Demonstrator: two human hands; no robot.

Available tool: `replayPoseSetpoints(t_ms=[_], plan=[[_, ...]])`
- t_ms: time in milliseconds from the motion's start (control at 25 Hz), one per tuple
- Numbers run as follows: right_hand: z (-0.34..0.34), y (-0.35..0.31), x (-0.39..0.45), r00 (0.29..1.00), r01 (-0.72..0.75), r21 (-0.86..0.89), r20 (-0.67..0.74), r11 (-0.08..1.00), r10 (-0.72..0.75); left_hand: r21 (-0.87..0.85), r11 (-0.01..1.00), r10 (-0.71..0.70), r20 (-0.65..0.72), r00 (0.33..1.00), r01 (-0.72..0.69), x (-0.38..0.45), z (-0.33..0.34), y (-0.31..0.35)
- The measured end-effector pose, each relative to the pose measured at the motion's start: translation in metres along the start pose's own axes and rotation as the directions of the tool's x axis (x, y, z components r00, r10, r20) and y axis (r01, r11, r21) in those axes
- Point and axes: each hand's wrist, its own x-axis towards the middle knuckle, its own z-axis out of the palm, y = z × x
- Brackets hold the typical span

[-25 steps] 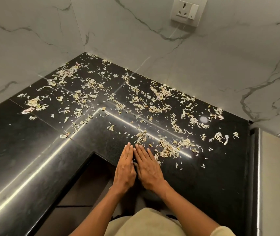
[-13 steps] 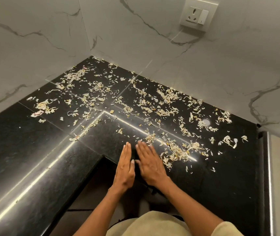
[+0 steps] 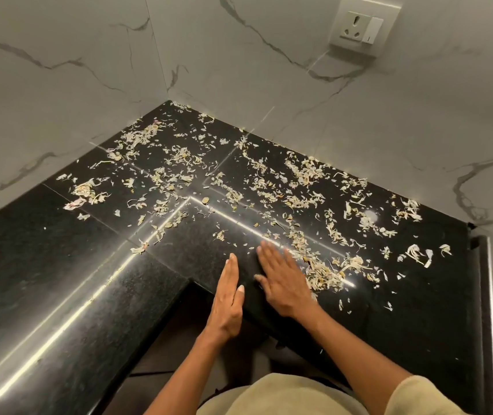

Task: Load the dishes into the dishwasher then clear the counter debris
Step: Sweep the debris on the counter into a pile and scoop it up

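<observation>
Pale, papery vegetable-peel debris (image 3: pixel 269 187) lies scattered across the polished black granite corner counter (image 3: pixel 44 265), thickest toward the white marble-look walls (image 3: pixel 59 70) and in a clump just right of the right hand (image 3: pixel 284 283). That hand lies flat on the stone near the inner corner edge, fingers straight and together, grasping nothing. The left hand (image 3: pixel 227 304) stands on its edge just beside it, fingers straight, also holding nothing, its heel past the counter's edge. A white wall socket with switch (image 3: pixel 362 25) sits on the wall above.
</observation>
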Motion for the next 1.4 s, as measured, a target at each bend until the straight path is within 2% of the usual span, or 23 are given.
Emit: replayPoseSetpoints(t_ms=[80, 120, 360, 440, 600, 720, 840, 920, 1040, 1160, 1280, 1400], plan=[[0.012, -0.023, -0.003, 0.995, 0.099, -0.007, -0.014, 0.995, -0.099, 0.065, 0.997, 0.032, 0.006, 0.999, -0.033, 0.001, 0.005, -0.002], [0.015, -0.024, -0.002, 0.995, 0.099, -0.017, -0.012, 0.995, -0.099, 0.098, 0.994, 0.043, 0.007, 0.999, -0.044, 0.002, 0.007, -0.002], [0.004, 0.031, 0.005, 0.992, -0.122, -0.053, -0.008, 0.991, 0.122, 0.274, 0.960, 0.039, 0.064, 0.997, -0.055, 0.001, 0.010, 0.001], [0.001, 0.024, 0.003, 0.991, -0.131, -0.030, -0.036, 0.991, 0.129, 0.330, 0.942, 0.030, 0.091, 0.995, -0.058, 0.001, 0.011, 0.002], [0.011, -0.003, -0.024, 0.999, 0.016, -0.031, -0.035, 0.999, -0.018, 0.466, 0.883, -0.001, 0.122, 0.992, -0.056, 0.000, 0.012, 0.005], [0.012, 0.021, -0.032, 0.993, -0.109, -0.049, -0.052, 0.993, 0.107, 0.542, 0.840, -0.041, 0.125, 0.991, -0.034, 0.000, 0.016, 0.009], [0.005, 0.054, -0.036, 0.967, -0.253, -0.036, -0.045, 0.967, 0.251, 0.565, 0.825, -0.084, 0.127, 0.988, -0.003, -0.001, 0.021, 0.014], [0.001, 0.060, -0.047, 0.958, -0.278, 0.002, -0.066, 0.960, 0.278, 0.567, 0.824, -0.090, 0.146, 0.985, -0.009, -0.002, 0.027, 0.019], [-0.001, 0.050, -0.081, 0.956, -0.272, 0.072, -0.096, 0.960, 0.278, 0.542, 0.835, -0.018, 0.205, 0.979, -0.099, -0.001, 0.040, 0.029], [0.004, 0.038, -0.122, 0.929, -0.352, 0.117, -0.080, 0.929, 0.362, 0.533, 0.829, 0.026, 0.267, 0.963, -0.170, 0.003, 0.057, 0.038], [0.010, 0.034, -0.139, 0.934, -0.350, 0.099, -0.045, 0.932, 0.355, 0.538, 0.819, 0.037, 0.299, 0.953, -0.200, 0.005, 0.069, 0.041], [0.007, 0.053, -0.120, 0.945, -0.318, 0.074, -0.055, 0.945, 0.322, 0.530, 0.824, 0.038, 0.304, 0.952, -0.202, 0.005, 0.071, 0.040]])
